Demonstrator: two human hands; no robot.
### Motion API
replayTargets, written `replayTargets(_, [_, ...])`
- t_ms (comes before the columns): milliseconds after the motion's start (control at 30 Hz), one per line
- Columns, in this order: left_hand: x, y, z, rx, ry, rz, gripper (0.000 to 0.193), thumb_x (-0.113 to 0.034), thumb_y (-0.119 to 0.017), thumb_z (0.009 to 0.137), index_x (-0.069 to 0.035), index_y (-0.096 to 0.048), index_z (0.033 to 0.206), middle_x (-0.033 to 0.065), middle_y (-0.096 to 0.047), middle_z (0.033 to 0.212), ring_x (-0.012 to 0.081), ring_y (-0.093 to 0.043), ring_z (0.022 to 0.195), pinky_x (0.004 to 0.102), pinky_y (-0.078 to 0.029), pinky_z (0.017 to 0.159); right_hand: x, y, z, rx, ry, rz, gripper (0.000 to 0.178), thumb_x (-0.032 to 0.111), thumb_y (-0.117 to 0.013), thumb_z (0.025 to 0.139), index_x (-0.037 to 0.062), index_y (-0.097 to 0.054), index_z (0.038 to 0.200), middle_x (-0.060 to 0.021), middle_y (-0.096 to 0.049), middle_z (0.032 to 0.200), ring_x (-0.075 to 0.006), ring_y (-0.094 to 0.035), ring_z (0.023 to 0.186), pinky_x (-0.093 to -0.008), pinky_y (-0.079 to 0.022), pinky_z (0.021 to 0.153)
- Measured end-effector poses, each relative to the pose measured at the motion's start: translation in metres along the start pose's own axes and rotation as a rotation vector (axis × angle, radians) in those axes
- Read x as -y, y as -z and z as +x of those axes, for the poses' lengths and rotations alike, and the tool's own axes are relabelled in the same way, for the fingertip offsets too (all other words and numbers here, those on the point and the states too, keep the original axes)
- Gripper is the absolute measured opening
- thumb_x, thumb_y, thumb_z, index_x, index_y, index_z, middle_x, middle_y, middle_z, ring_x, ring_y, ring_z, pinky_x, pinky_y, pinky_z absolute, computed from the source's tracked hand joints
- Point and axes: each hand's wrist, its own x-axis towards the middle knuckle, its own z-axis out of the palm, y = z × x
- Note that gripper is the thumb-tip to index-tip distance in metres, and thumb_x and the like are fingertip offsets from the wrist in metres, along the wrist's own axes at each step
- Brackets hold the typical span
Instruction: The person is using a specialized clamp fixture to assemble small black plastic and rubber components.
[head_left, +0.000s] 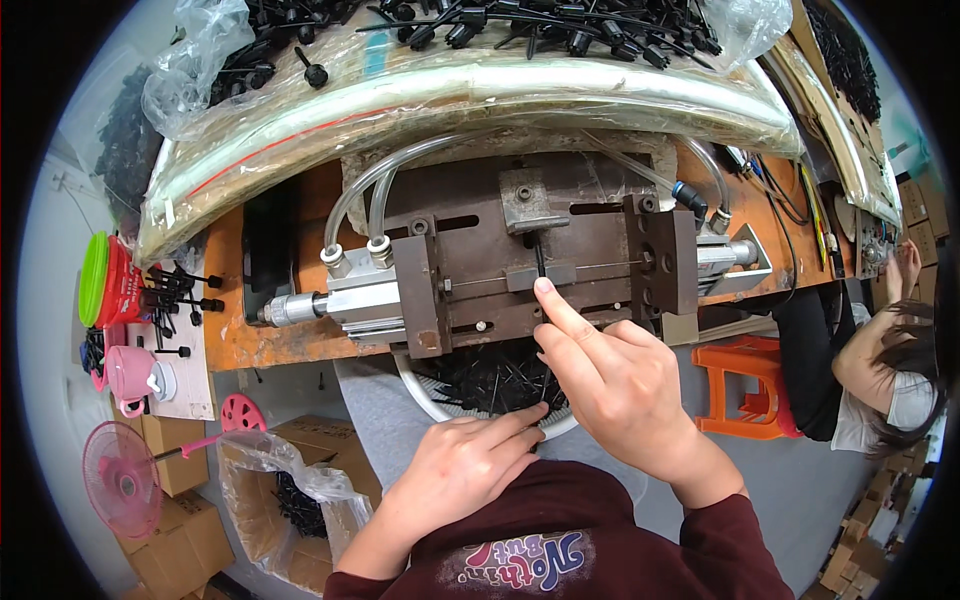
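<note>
A black rod-shaped plastic part (541, 258) stands in a brown metal fixture (480, 215), between an upper steel block (533, 197) and a small grey block (525, 278). My right hand (625, 390) has its index finger stretched out, the tip on the lower end of that part. Its other fingers are curled, and what lies under them is hidden. My left hand (465, 470) rests palm down at the near rim of a round white basin (425, 400) on my lap, fingers extended. Thin black parts (485, 375) fill the basin, close to my left fingertips.
Pneumatic cylinders (365, 300) with clear hoses flank the fixture. A plastic-wrapped ledge (470, 95) with heaped black parts runs behind. At left are a pink fan (123, 480), a pink cup (132, 375) and an open carton (300, 450). A person (890, 370) sits at right by an orange stool (740, 385).
</note>
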Motion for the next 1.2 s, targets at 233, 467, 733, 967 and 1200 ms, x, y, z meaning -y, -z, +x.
replayTargets(233, [0.005,-0.014,0.007,-0.109,0.121,-0.021,0.026,-0.020,-0.075,0.078,-0.004,-0.070,0.099,0.0074,-0.069,0.104,0.0225,-0.069,0.076,0.0329,-0.056,0.066,-0.004,0.004,0.001,0.036,-0.030,0.023,0.018,0.006,-0.064,0.076,-0.0008,-0.062,0.093,-0.0199,-0.063,0.123,-0.0094,-0.055,0.054,-0.0251,-0.042,0.055])
replayTargets(467, [0.011,-0.020,-0.006,-0.552,0.191,-0.322,0.028,-0.021,-0.072,0.086,-0.003,-0.069,0.107,0.0101,-0.070,0.100,0.0212,-0.070,0.078,0.0307,-0.056,0.066,0.013,0.001,0.000,-0.139,-0.099,0.247,0.027,-0.002,-0.075,0.074,-0.0025,-0.065,0.099,-0.0214,-0.064,0.121,-0.0273,-0.065,0.078,-0.0320,-0.051,0.071])
replayTargets(733, [-0.001,-0.001,-0.035,-0.650,0.225,-1.099,0.020,-0.013,-0.070,0.086,0.005,-0.071,0.094,0.0088,-0.072,0.082,0.0111,-0.068,0.072,0.0245,-0.054,0.064,0.080,-0.007,-0.001,-0.288,0.281,0.376,0.027,0.014,-0.082,0.078,-0.0015,-0.070,0.096,-0.0156,-0.068,0.107,-0.0282,-0.062,0.092,-0.0367,-0.050,0.080])
replayTargets(967, [-0.035,0.023,-0.086,-0.892,0.174,-1.123,0.013,-0.007,-0.067,0.084,0.006,-0.071,0.083,0.0114,-0.070,0.072,0.0175,-0.069,0.059,0.0269,-0.055,0.052,0.123,-0.013,0.018,-0.300,0.222,1.006,0.028,0.015,-0.068,0.091,-0.0043,-0.060,0.109,-0.0172,-0.059,0.114,-0.0238,-0.062,0.085,-0.0318,-0.054,0.070])
replayTargets(1200, [-0.047,0.031,-0.109,-0.689,0.189,-1.073,0.015,-0.008,-0.060,0.090,0.004,-0.065,0.097,0.0160,-0.067,0.092,0.0244,-0.069,0.075,0.0267,-0.056,0.062,0.132,-0.003,0.049,0.109,-0.197,1.261,0.033,0.024,-0.047,0.103,-0.0023,-0.064,0.114,-0.0088,-0.066,0.089,-0.0142,-0.059,0.069,-0.0260,-0.047,0.060])
